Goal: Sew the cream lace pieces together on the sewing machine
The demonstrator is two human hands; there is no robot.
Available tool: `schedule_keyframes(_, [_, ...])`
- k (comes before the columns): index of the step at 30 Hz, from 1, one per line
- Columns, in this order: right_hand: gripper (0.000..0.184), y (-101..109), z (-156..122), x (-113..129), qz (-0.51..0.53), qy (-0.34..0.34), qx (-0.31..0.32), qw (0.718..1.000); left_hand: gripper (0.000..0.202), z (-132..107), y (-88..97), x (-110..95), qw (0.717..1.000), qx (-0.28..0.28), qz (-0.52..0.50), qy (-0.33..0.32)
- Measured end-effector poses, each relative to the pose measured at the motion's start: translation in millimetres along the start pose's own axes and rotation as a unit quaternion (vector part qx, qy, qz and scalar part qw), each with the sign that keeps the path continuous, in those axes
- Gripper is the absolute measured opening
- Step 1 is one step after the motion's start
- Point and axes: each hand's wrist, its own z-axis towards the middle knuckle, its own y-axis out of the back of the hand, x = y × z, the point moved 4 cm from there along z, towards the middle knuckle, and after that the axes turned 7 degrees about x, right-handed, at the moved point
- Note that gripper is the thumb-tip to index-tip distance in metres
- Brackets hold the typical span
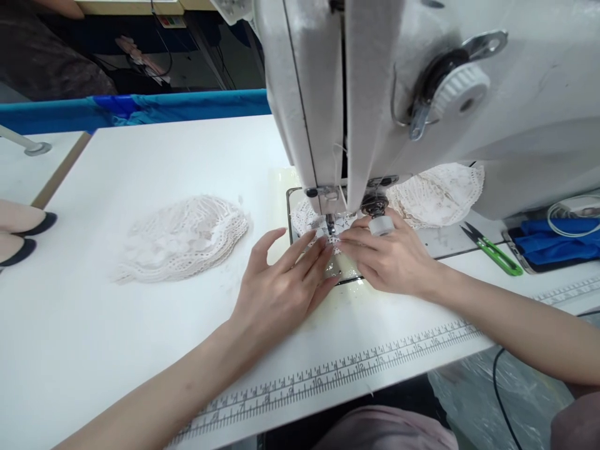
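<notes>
A white sewing machine [375, 81] stands over the white table [140, 350]. Under its presser foot [330, 220] lies a small white lace piece [304, 217]. My left hand [281, 284] lies flat, fingers stretched out, its fingertips pressing the lace just in front of the foot. My right hand [391, 253] rests to the right of the needle, fingers extended on the same lace, fingertips meeting those of the left. Neither hand grips anything.
A stack of white lace pieces [182, 237] lies left of the machine; more lace [440, 190] sits behind the needle under the arm. Green thread snips [494, 250] and a blue cloth [557, 240] lie right. A ruler strip [337, 372] runs along the front edge.
</notes>
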Motion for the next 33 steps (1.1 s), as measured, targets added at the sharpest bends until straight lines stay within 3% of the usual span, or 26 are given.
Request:
schedule_keyframes(10, [0.03,0.8,-1.2,0.7,0.011,0.006,-0.006,1.0,0.027,-0.3,-2.9,1.5,0.999,-0.035,-0.029,-0.002])
schedule_keyframes(21, [0.03,-2.4,0.2,-1.1,0.001,-0.011,0.032,0.999,0.027,1.6,-7.4,6.6,0.999,-0.025,-0.044,0.013])
schedule_keyframes(28, [0.029,-2.7,1.4,-3.7,-0.015,-0.014,0.014,1.0,0.027,4.2,-9.2,9.2,0.998,-0.03,-0.052,0.011])
schedule_keyframes(33, [0.03,-4.9,2.4,-5.8,-0.014,-0.027,0.051,0.998,0.026,6.4,-10.3,11.5,0.998,-0.019,-0.058,0.016])
